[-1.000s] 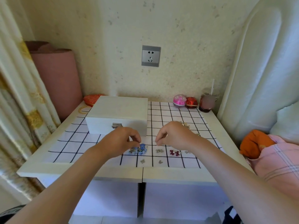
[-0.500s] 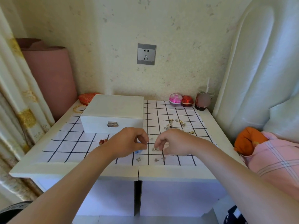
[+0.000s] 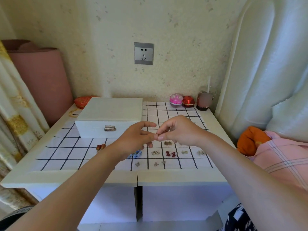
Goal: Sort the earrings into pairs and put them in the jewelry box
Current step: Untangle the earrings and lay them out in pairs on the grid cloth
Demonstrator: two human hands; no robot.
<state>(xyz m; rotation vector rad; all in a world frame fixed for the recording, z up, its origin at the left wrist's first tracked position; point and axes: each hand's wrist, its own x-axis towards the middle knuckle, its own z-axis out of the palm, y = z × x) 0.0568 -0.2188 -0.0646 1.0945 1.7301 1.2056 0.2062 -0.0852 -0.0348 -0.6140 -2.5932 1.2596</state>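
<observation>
left hand [image 3: 135,139] and right hand [image 3: 181,130] raised over the middle of the tabletop [image 3: 180,177], fingertips touching each other just right of the jewelry box [image 3: 110,114]. left forefinger straight, other fingers loosely bent. right fingers curled, thumb and forefinger pressed into a narrow pinch. cannot tell whether anything sits between the fingertips: too small and hidden.

jewelry box white, lid down, metal latch [image 3: 110,128] facing the person, on the back left part of the checked cloth [image 3: 55,152].

earrings [image 3: 184,152] loose on the cloth near its front edge:
- amber pair [image 3: 100,147] left of the left wrist
- blue pair [image 3: 137,154] partly under the left hand
- silver pair [image 3: 155,152] and dark red pair [image 3: 171,153] side by side
- bronze pair [image 3: 168,143] just below the right hand
- pale pair [image 3: 201,152] farthest right
- three small single pieces [image 3: 156,163] in the front row

at the back by the wall, a pink pot [image 3: 176,100], a red pot [image 3: 188,101] and a cup with a straw [image 3: 205,100]. beside the box's far left corner, a red pouch [image 3: 83,100] and a gold bangle [image 3: 75,112].
</observation>
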